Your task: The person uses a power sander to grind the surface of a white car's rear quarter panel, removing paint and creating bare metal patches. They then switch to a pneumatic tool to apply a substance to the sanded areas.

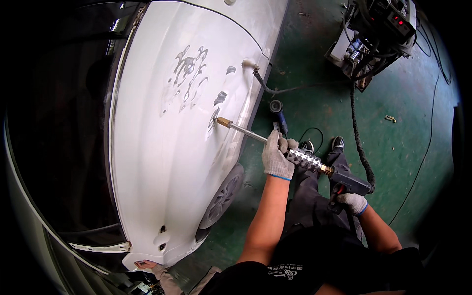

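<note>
A dent puller with a slide hammer [304,159] reaches from my body to a white car panel [167,128]. Gloved in grey knit, my left hand [278,156] is closed around its rod, just in front of the ribbed sliding weight. My right hand [352,202], also gloved, grips the black pistol handle [350,181] at the rear end. The brass tip [224,122] meets the panel at a bare grey scraped patch [213,123]; whether it is fixed there I cannot tell. More grey patches [220,98] and sanded streaks [188,66] mark the panel.
A clamp with a black cable [282,91] is attached at the panel's edge. The cable runs to a welding machine [393,24] on a cart. A blue angle grinder [279,116] lies on the green floor. Another person's hand [145,264] touches the panel's near end.
</note>
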Demonstrator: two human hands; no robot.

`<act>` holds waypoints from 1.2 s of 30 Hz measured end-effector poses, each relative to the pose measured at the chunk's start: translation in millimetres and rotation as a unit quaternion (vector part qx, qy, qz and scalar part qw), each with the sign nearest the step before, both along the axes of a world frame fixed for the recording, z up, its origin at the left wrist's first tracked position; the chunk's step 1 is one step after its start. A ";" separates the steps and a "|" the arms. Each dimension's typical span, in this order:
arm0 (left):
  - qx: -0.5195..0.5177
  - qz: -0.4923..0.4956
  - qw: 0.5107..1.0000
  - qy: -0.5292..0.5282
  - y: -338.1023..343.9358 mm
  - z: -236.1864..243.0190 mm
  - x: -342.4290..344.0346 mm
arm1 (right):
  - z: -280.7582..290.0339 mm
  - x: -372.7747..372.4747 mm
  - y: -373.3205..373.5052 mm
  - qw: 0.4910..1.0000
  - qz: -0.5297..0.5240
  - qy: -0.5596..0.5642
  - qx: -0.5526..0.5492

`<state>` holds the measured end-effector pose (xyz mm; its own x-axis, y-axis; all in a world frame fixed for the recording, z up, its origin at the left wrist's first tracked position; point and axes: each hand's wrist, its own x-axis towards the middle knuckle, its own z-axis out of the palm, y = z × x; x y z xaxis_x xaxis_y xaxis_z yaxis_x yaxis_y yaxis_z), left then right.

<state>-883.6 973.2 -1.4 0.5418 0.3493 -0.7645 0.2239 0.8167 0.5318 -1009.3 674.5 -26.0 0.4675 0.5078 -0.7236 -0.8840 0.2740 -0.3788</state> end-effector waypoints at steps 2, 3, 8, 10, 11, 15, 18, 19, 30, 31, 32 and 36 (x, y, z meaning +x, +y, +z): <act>-0.001 -0.003 1.000 0.003 0.4 0.2 0.6 | -0.5 -0.1 -0.1 1.000 0.005 -0.005 -0.002; 0.003 0.002 1.000 0.003 0.2 -0.1 0.5 | -0.7 0.1 -0.1 1.000 0.010 -0.008 -0.004; 0.010 0.001 1.000 -0.025 -2.5 -1.1 -1.1 | 0.5 3.8 -0.2 0.998 0.047 -0.045 -0.015; 0.011 0.003 1.000 -0.001 -0.9 0.8 0.7 | 3.1 3.9 0.9 0.995 0.064 -0.066 -0.023; 0.003 -0.003 1.000 0.004 0.6 2.5 2.4 | 4.0 4.3 1.9 0.995 0.062 -0.071 -0.029; -0.041 0.030 0.999 -0.002 10.5 10.2 14.3 | 12.7 2.0 3.3 1.000 -0.001 0.004 0.002; 0.057 0.062 0.996 -0.016 7.1 14.1 13.8 | 16.7 4.0 2.2 1.000 0.003 0.031 0.001; 0.053 0.035 0.998 -0.014 3.4 14.4 12.0 | 16.7 5.8 1.6 0.999 0.035 -0.016 -0.018; 0.011 0.011 1.000 0.019 -11.5 2.1 2.9 | -11.5 5.6 -11.7 0.999 0.027 -0.014 -0.014; 0.015 0.008 1.000 0.002 -15.7 0.2 2.9 | -12.7 1.5 -12.7 0.998 -0.043 0.033 0.042; 0.016 0.023 1.000 0.010 -17.6 -0.7 1.1 | -13.6 -1.5 -13.9 0.999 -0.027 0.008 0.045; 0.015 0.023 0.999 0.017 -14.0 -4.7 -8.1 | -14.2 -8.1 -9.8 1.000 -0.009 0.008 0.025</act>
<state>-891.7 959.2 -6.1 0.4989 0.3954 -0.7712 0.2056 0.8104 0.5486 -1017.3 664.7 -40.2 0.4656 0.5346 -0.7053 -0.8845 0.3077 -0.3507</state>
